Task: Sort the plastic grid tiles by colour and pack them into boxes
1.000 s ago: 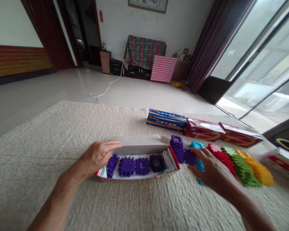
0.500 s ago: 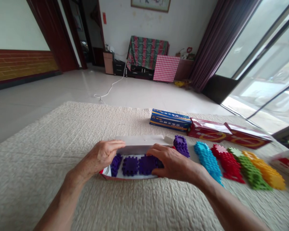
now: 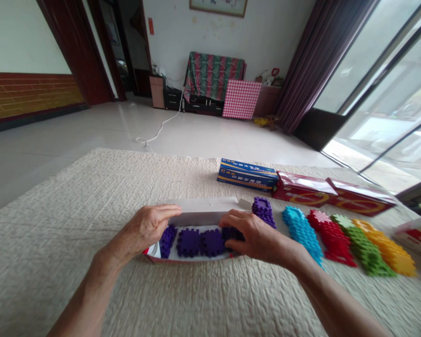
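An open cardboard box (image 3: 203,259) with a white inside lies on the quilted mat, its long flap (image 3: 206,204) folded back. In it several purple interlocking plastic tiles (image 3: 188,243) sit in a row; the leftmost one leans on edge. My left hand (image 3: 150,229) holds the left end of the box, fingers together along the rear rim. At the right end, my right hand (image 3: 250,234) reaches in with thumb and fingers closed about a purple tile (image 3: 232,232), which they partly hide. Just behind that hand stands a stack of purple tiles (image 3: 263,210).
To the right lie rows of blue (image 3: 302,235), red (image 3: 332,238), green (image 3: 366,248) and yellow tiles (image 3: 386,245). Behind them stand a blue box (image 3: 247,176) and two red boxes (image 3: 305,189). A white-and-red box (image 3: 417,236) is at the far right.
My right hand has shifted slightly right along the box, from beside the third tile to the tile at the right end. My left hand stays at the left end.
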`<state>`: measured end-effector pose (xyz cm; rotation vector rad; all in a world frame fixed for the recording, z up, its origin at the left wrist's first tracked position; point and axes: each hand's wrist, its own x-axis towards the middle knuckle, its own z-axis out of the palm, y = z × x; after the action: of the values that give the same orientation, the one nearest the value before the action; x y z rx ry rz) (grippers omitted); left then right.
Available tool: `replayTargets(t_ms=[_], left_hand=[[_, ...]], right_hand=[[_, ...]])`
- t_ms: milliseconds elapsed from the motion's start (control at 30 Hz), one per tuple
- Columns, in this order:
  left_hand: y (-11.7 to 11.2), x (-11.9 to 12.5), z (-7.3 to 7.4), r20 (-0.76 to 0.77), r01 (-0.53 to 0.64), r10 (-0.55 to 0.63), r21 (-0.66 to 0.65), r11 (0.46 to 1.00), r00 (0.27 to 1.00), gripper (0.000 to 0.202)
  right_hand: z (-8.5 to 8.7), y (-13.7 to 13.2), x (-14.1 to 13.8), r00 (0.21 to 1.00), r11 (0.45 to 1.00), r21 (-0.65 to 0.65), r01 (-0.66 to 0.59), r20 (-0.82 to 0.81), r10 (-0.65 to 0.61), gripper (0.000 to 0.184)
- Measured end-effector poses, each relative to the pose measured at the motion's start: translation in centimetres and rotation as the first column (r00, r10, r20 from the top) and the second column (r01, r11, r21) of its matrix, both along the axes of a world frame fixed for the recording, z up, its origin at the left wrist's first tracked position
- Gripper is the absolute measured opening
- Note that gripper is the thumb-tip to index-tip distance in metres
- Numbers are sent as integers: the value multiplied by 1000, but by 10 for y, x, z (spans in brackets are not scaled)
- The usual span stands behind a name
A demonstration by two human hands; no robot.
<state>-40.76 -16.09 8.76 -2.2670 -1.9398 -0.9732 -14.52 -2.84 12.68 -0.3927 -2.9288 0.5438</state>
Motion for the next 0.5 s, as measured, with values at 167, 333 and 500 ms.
replayTargets(t_ms=[167, 333, 500], left_hand=[[-1, -1, -2, -6, -10, 10, -16, 1000, 1000, 43], [1, -8, -9, -32, -10, 9, -29, 1000, 999, 42], [6, -14, -17, -54, 33, -31, 36, 999, 998, 40]], right_hand=[[5, 7, 16, 996, 997, 17, 81, -31, -81, 14], [15, 30, 53, 939, 951, 50, 304, -184, -290, 13], [-3, 49, 89, 874, 855, 184, 485, -118, -471, 15]])
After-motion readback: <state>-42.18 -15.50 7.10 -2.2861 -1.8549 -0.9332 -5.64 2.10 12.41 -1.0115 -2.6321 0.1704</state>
